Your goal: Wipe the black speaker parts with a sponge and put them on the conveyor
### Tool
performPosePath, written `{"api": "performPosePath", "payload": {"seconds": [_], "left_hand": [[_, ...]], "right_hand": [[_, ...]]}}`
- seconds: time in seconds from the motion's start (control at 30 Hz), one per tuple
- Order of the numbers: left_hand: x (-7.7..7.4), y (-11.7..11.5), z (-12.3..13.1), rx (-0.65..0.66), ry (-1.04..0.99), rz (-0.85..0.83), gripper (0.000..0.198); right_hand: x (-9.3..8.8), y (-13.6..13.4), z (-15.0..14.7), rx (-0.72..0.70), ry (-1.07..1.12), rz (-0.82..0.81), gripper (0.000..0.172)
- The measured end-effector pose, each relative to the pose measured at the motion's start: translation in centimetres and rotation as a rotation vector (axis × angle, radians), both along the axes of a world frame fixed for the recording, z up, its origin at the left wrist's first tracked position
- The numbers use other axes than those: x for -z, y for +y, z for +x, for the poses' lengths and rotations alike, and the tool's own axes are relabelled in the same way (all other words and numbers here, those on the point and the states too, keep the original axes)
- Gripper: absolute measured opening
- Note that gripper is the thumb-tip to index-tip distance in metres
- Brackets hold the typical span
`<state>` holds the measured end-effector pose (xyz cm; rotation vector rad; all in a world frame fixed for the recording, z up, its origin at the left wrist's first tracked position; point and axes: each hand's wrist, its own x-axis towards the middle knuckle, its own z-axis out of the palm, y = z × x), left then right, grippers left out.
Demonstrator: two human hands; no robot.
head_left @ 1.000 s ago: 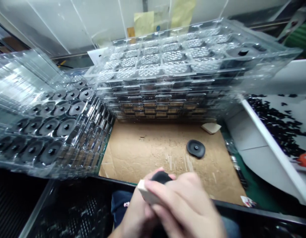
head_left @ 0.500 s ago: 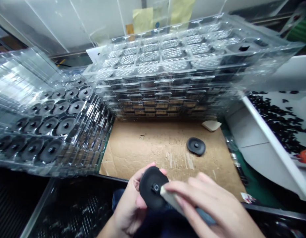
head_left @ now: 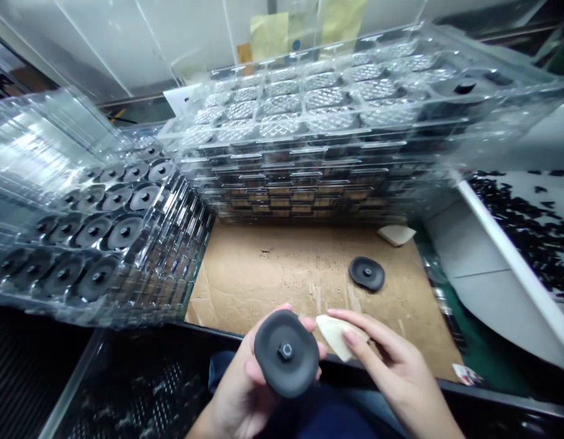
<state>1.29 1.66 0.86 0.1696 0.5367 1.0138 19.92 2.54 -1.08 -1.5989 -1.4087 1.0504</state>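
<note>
Black rubber disc (head_left: 286, 353) gripped up off the lap in the left hand (head_left: 238, 384), fingers (head_left: 309, 323) curled behind it, pale foam wedge (head_left: 336, 335) pinched narrowly in the right hand (head_left: 394, 360) just beside it, second disc (head_left: 366, 273) on cardboard (head_left: 272, 274), stacked clear plastic trays (head_left: 309, 128) beyond, yellow notes (head_left: 269, 36) unreadable.

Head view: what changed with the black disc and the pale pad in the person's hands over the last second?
The right hand drew the pale pad off the face of the black disc and moved it rightward, still holding it. The left hand kept its hold on the disc, which now faces the camera more squarely. The loose disc on the cardboard sheet and the stacked clear trays stayed as they were.
</note>
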Motion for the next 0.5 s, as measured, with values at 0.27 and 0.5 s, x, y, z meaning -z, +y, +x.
{"api": "performPosePath", "payload": {"seconds": [0.27,0.5], "left_hand": [[-0.7,-0.3,1.0,0.016,0.156,-0.036,0.061],[-1.5,-0.3,0.5,-0.046,0.300,-0.002,0.061]], "right_hand": [[-5.2,0.0,-1.5,-0.159,-0.222,0.656,0.029],[-6.3,1.7,-1.6,-0.549,-0.344,0.484,0.028]]}}
